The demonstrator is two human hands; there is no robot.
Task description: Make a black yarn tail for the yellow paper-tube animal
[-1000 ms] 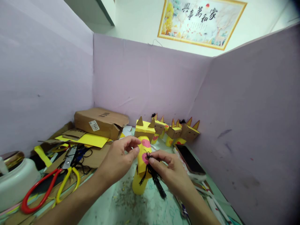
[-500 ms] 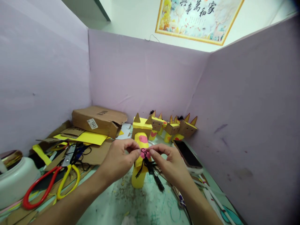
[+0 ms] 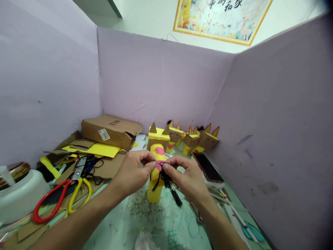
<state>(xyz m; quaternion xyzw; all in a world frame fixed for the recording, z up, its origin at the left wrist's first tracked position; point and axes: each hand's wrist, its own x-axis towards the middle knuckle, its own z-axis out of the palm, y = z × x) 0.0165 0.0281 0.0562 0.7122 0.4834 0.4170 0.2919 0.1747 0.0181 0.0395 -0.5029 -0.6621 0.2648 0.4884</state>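
My left hand (image 3: 135, 171) and my right hand (image 3: 189, 178) face each other at the middle, fingertips pinched and a short way apart. Between them runs black yarn (image 3: 165, 177), its loose strands hanging below the fingers. The yarn lies against a yellow paper animal figure (image 3: 155, 193) with pink spots, whose cardboard head (image 3: 159, 136) and pointed ears face away from me. A black pen-like stick (image 3: 176, 198) lies beside the figure, below my right hand. My fingers partly cover the figure's body, and the yarn's ends in the fingers are hidden.
On the left lie scissors (image 3: 78, 173) with red and yellow handles, yellow paper (image 3: 97, 150), a cardboard box (image 3: 110, 130) and a white pot (image 3: 24, 199). Several similar figures (image 3: 191, 140) stand at the back right. A phone (image 3: 207, 167) lies nearer, by the purple wall (image 3: 260, 121).
My fingertips have drawn closer together, and the yarn loop between them looks smaller. The view has shifted slightly, showing more of a whitish crumpled thing at the bottom edge.
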